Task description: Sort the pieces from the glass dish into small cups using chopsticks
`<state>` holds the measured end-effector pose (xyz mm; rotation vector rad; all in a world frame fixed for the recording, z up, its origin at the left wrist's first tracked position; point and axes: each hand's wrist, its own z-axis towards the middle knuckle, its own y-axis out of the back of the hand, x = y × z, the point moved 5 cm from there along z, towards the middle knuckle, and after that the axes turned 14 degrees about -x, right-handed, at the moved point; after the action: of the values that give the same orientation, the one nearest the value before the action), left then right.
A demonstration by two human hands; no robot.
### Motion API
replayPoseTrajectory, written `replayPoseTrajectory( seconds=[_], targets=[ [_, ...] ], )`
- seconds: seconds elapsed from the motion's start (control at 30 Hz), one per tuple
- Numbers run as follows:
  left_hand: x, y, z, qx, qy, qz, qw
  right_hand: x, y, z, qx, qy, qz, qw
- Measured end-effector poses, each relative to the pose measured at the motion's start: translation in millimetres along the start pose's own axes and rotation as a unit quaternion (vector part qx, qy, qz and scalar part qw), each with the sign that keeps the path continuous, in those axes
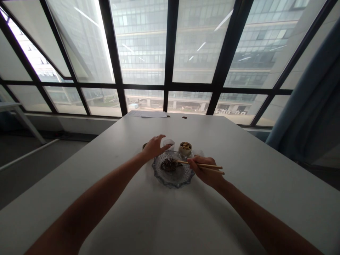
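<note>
A blue curtain point(305, 92) hung to the right of black-framed windows point(170, 42), with a building point(143, 46) visible outside. White papers point(147, 114) lay at the far end of a white table point(106, 148).

Backlit by daylight windows point(195, 42), dim foreground, soft shadows, reflected light streaks point(224, 20) (wide-angle stretch at edges)

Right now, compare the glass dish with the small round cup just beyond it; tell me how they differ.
The glass dish is broad, while the small cup is much narrower.
The dish has a scalloped edge; the cup has a plain round rim.
The dish holds dark pieces, the cup yellowish-brown pieces.
Both stand on the white table, open at the top.
</note>
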<state>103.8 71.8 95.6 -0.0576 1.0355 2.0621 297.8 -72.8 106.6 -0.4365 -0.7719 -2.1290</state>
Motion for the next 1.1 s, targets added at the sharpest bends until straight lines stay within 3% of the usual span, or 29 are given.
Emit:
replayPoseTrajectory(
  seconds=[0.17, 0.3, 0.67, 0.83, 1.1],
  targets=[
    [9, 31.9, -34, -0.072, -0.034, -0.019, 0.997, -4, -1, -2, 0.017, -0.012, -0.005, 1.0],
    [19, 44.0, -58, -0.111, -0.04, -0.018, 0.993, -5, -1, -3, 0.022, -0.012, -0.004, 1.0],
    [49, 30.1, -76, -0.134, -0.007, -0.018, 0.991, -11, -1, -8, 0.029, -0.017, 0.003, 0.999],
    [64, 22.0, -76, -0.147, 0.037, -0.022, 0.988, -34, 4, -8, -0.039, -0.132, 0.047, 0.989],
    [75, 13.2, -79, -0.126, 0.115, 0.018, 0.985, -56, 11, 0, -0.15, -0.275, 0.164, 0.935]
  ],
)
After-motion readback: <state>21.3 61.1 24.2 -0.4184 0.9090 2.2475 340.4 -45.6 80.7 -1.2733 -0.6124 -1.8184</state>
